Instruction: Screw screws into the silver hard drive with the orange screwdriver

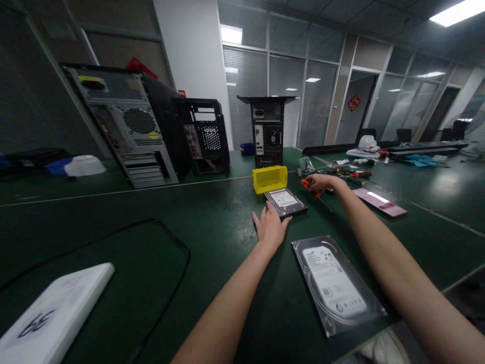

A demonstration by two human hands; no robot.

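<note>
My left hand (268, 227) rests with its fingers spread at the near edge of a hard drive (285, 199), one fingertip touching it. This drive lies label up against a yellow open plastic box (270, 179). To the right, my right hand (320, 184) has its fingers closed around the orange handle of a screwdriver (306, 185). Its thin shaft points down and right toward the tabletop; I cannot tell whether the tip touches. A second, larger-looking hard drive (333, 283) lies label up near the table's front edge, between my forearms.
Computer cases (131, 126) stand along the back of the green table (212, 227). Right of my right hand lie a pink phone (381, 202) and several tools (361, 175). A white box marked 39 (49, 318) and a black cable (182, 245) occupy the left.
</note>
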